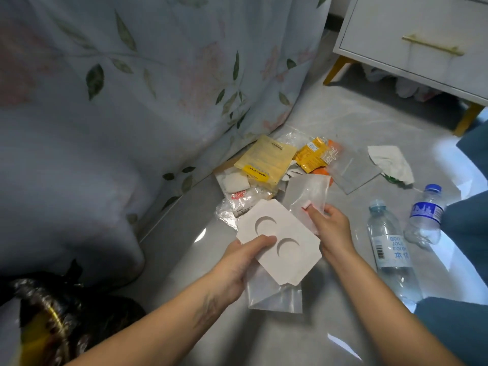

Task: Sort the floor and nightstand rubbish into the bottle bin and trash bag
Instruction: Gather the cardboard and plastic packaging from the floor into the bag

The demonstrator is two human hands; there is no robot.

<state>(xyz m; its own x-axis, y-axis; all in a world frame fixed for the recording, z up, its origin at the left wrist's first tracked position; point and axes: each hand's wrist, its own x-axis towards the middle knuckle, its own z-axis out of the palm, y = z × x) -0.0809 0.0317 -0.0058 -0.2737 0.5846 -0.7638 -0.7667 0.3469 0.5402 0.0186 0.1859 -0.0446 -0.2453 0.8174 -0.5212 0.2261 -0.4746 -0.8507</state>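
My left hand (239, 262) grips a white card insert (287, 257) with two crescent cut-outs, plus a clear plastic bag (274, 297) hanging beneath it. My right hand (330, 228) pinches a frosted plastic pouch (309, 194) just above the floor. Behind them lies a pile of wrappers: a pale yellow packet (266, 159), an orange-yellow sachet (311, 154) and a clear zip bag (351, 167). Two empty plastic water bottles (390, 249) (425, 215) lie on the floor to the right. A black trash bag (66, 313) sits open at the lower left.
A floral bedsheet (158, 88) hangs down on the left. A white nightstand (422, 43) with gold legs stands at the upper right. A crumpled white tissue (390, 162) lies near it. My blue trouser leg (464, 228) fills the right edge. The floor is glossy grey tile (184, 233).
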